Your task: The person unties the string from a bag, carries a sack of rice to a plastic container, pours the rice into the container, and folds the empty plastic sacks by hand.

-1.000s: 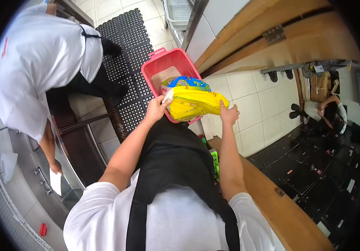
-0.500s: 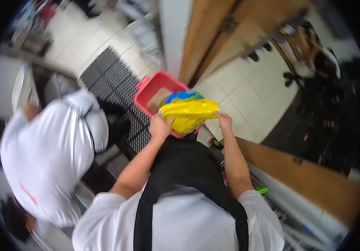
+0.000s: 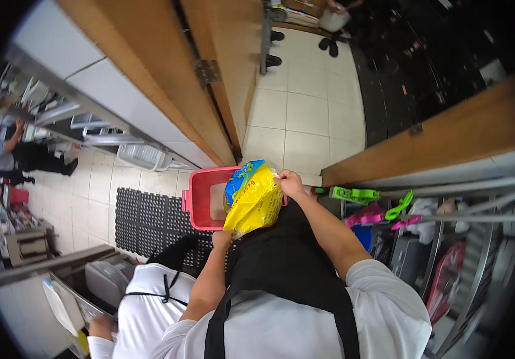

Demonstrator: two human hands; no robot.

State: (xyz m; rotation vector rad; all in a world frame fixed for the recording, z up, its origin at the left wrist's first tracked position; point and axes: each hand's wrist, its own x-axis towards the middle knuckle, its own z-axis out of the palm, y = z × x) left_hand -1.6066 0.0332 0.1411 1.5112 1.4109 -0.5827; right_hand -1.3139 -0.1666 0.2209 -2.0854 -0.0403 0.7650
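A yellow and blue plastic bag (image 3: 256, 200) with "kg" printed on it is stretched between my two hands over a pink plastic tub (image 3: 200, 197). My left hand (image 3: 222, 239) is closed on the bag's lower left corner, close to the tub's near rim. At the upper right edge of the bag, my right hand (image 3: 293, 183) pinches the plastic. The bag covers the right part of the tub. Something pale shows at the bottom on the tub's left side. The bag's opening and contents are hidden.
A wooden door (image 3: 227, 78) stands ahead beside a doorway with a tiled floor. A black perforated mat (image 3: 149, 221) lies left of the tub. Close at my left bends a co-worker in white (image 3: 149, 299). Metal shelving (image 3: 431, 263) with bags and green clips is on my right.
My view has swung to the right, toward the doorway. The bag has changed tilt, with its printed side now facing up. Both hands keep hold of it.
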